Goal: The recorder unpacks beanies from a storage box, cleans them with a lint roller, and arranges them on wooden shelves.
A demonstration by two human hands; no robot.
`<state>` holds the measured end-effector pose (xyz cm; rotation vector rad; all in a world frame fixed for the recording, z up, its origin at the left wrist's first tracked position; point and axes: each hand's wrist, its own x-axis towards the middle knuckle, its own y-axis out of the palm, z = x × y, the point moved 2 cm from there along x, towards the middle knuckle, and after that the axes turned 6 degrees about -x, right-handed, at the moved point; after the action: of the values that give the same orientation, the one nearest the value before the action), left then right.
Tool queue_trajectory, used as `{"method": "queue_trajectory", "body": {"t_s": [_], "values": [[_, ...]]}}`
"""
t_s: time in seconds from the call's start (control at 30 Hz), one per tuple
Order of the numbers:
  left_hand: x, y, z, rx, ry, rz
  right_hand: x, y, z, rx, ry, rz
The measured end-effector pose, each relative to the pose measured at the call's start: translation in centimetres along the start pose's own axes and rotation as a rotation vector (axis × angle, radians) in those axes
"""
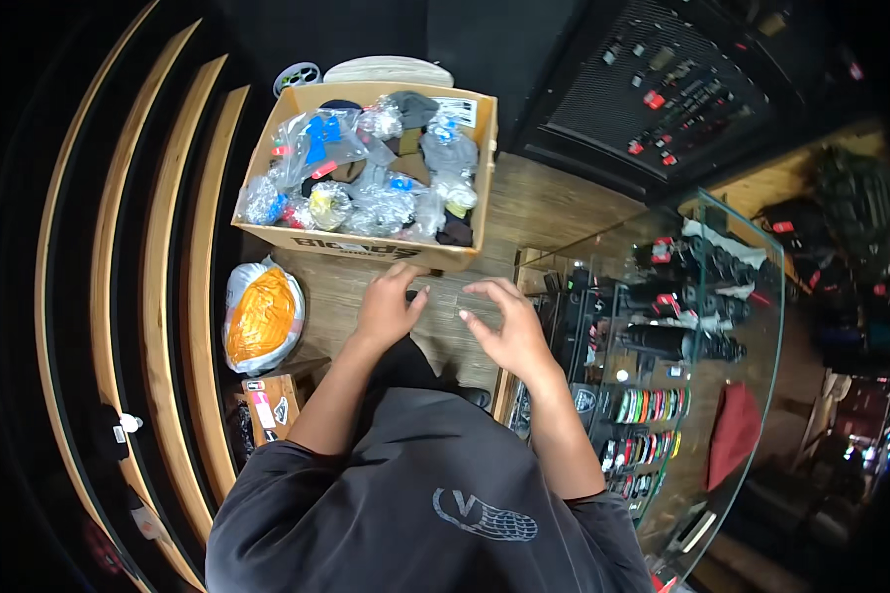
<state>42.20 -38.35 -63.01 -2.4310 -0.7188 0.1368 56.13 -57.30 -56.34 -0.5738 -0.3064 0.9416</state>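
Observation:
A large cardboard box at the top middle is full of clear plastic bags and wrapped bundles of grey, brown, blue and yellow items. My left hand is just below the box's front side with fingers apart and empty; whether its fingertips touch the cardboard I cannot tell. My right hand is below the box's right corner, fingers spread and slightly bent, holding nothing.
Wooden slat shelves line the left. Beside them on the wooden floor lie an orange-and-white bag and a smaller carton. A glass display case with small goods stands right, below a dark mesh panel.

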Motion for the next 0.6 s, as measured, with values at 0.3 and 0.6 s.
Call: {"method": "queue_trajectory", "body": {"t_s": [0.3,0.6], "values": [[11.0,-2.9,15.4,0.113,-0.166,-0.081,19.6,16.1,-8.0,-0.139,0.167,0.057],[16.3,-2.1,22.8,-0.192,-0.26,0.01,28.8,23.9,-12.9,-0.193,0.211,0.196]]}}
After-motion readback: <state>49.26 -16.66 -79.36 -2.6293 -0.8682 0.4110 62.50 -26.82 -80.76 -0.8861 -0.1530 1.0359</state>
